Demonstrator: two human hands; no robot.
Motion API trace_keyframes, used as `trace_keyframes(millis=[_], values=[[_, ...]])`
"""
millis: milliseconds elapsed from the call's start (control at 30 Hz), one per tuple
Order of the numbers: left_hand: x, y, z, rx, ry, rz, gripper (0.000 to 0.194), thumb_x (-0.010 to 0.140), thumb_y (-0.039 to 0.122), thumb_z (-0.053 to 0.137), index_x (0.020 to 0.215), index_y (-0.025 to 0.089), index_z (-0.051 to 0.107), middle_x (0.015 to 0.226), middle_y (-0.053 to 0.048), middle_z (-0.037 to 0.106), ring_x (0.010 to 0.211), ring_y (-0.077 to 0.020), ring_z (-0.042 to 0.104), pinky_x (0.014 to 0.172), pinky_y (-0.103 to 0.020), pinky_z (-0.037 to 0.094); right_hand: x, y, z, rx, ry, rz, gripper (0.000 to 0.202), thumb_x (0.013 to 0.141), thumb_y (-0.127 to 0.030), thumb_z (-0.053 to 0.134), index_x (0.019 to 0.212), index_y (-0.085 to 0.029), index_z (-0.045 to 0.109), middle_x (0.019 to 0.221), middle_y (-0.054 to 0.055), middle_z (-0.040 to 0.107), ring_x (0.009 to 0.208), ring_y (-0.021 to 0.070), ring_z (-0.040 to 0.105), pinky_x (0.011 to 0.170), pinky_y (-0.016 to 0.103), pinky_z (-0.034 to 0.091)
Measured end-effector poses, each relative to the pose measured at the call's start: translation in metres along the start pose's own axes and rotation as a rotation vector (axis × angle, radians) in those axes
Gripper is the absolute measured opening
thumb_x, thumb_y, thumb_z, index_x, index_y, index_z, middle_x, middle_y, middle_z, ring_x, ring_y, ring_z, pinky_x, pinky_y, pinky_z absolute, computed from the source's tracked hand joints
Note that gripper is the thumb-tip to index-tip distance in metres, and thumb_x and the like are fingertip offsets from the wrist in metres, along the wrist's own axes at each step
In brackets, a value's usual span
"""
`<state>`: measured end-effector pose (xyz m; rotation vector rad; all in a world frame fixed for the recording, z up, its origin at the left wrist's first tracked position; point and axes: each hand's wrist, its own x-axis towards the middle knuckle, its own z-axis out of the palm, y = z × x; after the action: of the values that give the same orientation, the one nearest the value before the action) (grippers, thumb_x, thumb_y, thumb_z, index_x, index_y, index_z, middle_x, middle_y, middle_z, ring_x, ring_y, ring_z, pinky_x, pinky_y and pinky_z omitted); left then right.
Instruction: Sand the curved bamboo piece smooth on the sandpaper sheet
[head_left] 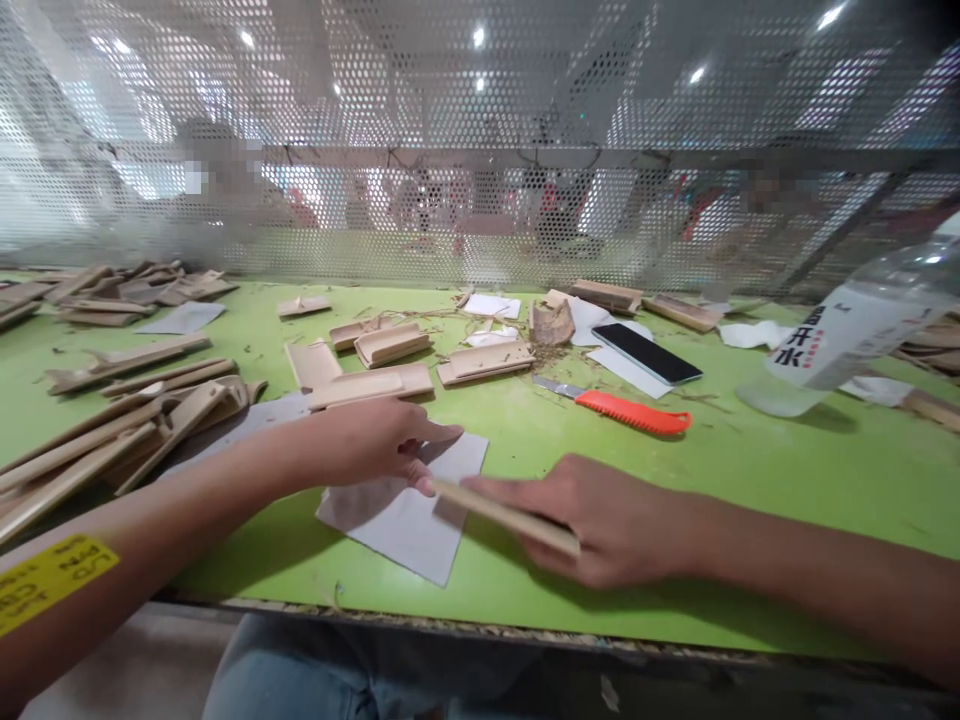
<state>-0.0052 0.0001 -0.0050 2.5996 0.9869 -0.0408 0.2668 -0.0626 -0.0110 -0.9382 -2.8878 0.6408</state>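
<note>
Our right hand (pixel 611 525) clamps a wooden strip (pixel 504 516); our left hand (pixel 367 440) has fingers apart. Cut pieces (pixel 486 364) lie at twelve o'clock; what remains, we cannot tell.

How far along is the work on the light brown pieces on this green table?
Seemingly done: the trough-shaped piece beyond the left hand already looks split and hollowed. In hand: a pale strip, held by the right hand, its end at the left thumb. Possibly left: the heap on the left, lying untouched; I cannot tell which of its pieces are finished.
</note>
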Motion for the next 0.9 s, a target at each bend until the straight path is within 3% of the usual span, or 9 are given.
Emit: trace_keyframes(millis=[67,200,300,367,500,633,767,833,900], values=[[0.0,0.0,0.0,-0.007,-0.035,-0.024,0.036,0.092,0.044,0.066,0.122,0.026,0.073,0.079,-0.001,0.07,0.063,-0.0145,0.055,0.058,-0.026,0.033,0.0,0.001,-0.001,0.046,-0.032,-0.037,0.064,0.095,-0.029,0.05,0.158,-0.023,0.047,0.068,0.002,0.071,0.049,0.0144,0.048,0.053,0.025,0.032],[0.0,0.004,-0.003,-0.036,-0.074,-0.028,0.037,0.091,0.045,0.069,0.122,0.026,0.073,0.081,-0.002,0.07,0.064,-0.0148,0.055,0.057,-0.026,0.033,0.001,0.004,-0.004,-0.076,0.121,0.11,0.059,0.096,-0.029,0.048,0.155,-0.022,0.053,0.069,0.003,0.072,0.046,0.0133,0.044,0.054,0.026,0.032],[-0.001,0.007,-0.006,-0.029,-0.089,-0.062,0.032,0.092,0.034,0.067,0.123,0.025,0.072,0.081,-0.001,0.069,0.064,-0.0143,0.054,0.056,-0.025,0.03,0.001,0.004,-0.004,0.078,-0.003,-0.036,0.063,0.093,-0.028,0.054,0.155,-0.019,0.051,0.07,0.003,0.072,0.05,0.014,0.049,0.054,0.025,0.034],[-0.001,0.01,-0.007,-0.021,-0.101,-0.092,0.034,0.091,0.033,0.069,0.124,0.025,0.072,0.081,-0.001,0.068,0.065,-0.0147,0.055,0.055,-0.026,0.03,0.001,0.004,-0.004,0.057,-0.028,-0.037,0.062,0.092,-0.026,0.053,0.154,-0.019,0.053,0.067,0.002,0.07,0.05,0.0141,0.049,0.053,0.025,0.032],[0.0,0.011,-0.008,-0.028,-0.09,-0.088,0.042,0.09,0.04,0.071,0.129,0.025,0.07,0.084,-0.002,0.067,0.069,-0.0161,0.056,0.058,-0.026,0.032,0.001,0.005,-0.005,-0.13,0.118,0.086,0.06,0.093,-0.029,0.051,0.151,-0.016,0.056,0.066,0.005,0.068,0.051,0.0152,0.045,0.054,0.027,0.028],[0.0,0.009,-0.008,-0.001,-0.1,-0.071,0.045,0.091,0.037,0.069,0.136,0.028,0.067,0.084,-0.001,0.066,0.069,-0.0158,0.056,0.058,-0.026,0.031,0.001,0.006,-0.009,0.098,-0.027,-0.006,0.059,0.092,-0.024,0.052,0.151,-0.025,0.055,0.065,-0.002,0.067,0.049,0.013,0.047,0.053,0.024,0.031],[0.002,0.006,-0.006,-0.023,-0.101,-0.1,0.055,0.086,0.048,0.075,0.137,0.03,0.067,0.088,-0.001,0.068,0.073,-0.0171,0.058,0.06,-0.025,0.034,0.0,0.006,-0.011,-0.016,0.141,0.119,0.05,0.093,-0.023,0.052,0.14,-0.019,0.067,0.069,0.003,0.069,0.053,0.0143,0.048,0.055,0.026,0.032],[0.002,0.004,-0.005,-0.018,-0.095,-0.103,0.053,0.088,0.047,0.072,0.138,0.031,0.066,0.088,-0.001,0.068,0.073,-0.0169,0.057,0.061,-0.026,0.036,-0.002,0.0,-0.011,0.134,0.044,0.026,0.05,0.091,-0.023,0.055,0.139,-0.02,0.066,0.071,0.001,0.07,0.053,0.013,0.049,0.056,0.025,0.034],[0.002,0.003,-0.004,-0.023,-0.096,-0.085,0.05,0.09,0.047,0.068,0.138,0.03,0.066,0.086,-0.002,0.068,0.07,-0.0163,0.056,0.062,-0.026,0.036,-0.002,-0.005,-0.013,0.278,-0.038,-0.009,0.04,0.09,-0.02,0.054,0.124,-0.022,0.073,0.068,-0.002,0.068,0.052,0.0115,0.049,0.054,0.023,0.035]])
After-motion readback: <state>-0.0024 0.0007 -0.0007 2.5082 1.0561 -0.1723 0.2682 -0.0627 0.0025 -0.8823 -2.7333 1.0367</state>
